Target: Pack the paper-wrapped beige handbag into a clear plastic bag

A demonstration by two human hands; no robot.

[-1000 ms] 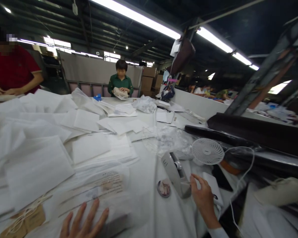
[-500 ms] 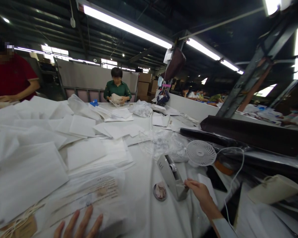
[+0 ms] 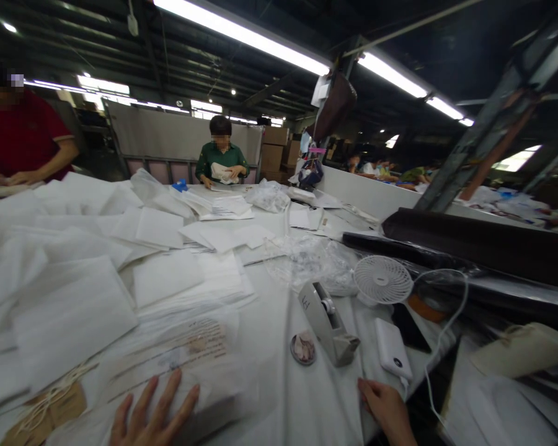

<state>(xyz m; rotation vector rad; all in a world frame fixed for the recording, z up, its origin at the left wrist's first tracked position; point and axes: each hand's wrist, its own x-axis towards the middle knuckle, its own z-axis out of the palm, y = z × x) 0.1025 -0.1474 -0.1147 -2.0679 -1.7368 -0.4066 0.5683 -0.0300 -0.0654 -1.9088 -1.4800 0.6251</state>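
Observation:
My left hand (image 3: 151,416) lies flat with fingers spread on a clear plastic packet (image 3: 186,359) holding printed paper, at the near edge of the white-covered table (image 3: 279,396). My right hand (image 3: 385,409) rests near the table's front right edge, fingers drawn together; what they pinch, if anything, I cannot make out. A grey tape dispenser (image 3: 329,322) stands just beyond it, with a small round tin (image 3: 303,348) to its left and a white power bank (image 3: 391,356) to its right.
Stacks of white sheets (image 3: 69,310) cover the left and middle. A small white fan (image 3: 382,280), black phone (image 3: 410,328), crumpled clear plastic (image 3: 316,260) and dark rolls (image 3: 478,244) lie right. A person in green (image 3: 222,162) and one in red (image 3: 21,139) work opposite.
My right hand has left the tape dispenser's front and drawn back toward me to the table edge. My left hand stays flat on the packet.

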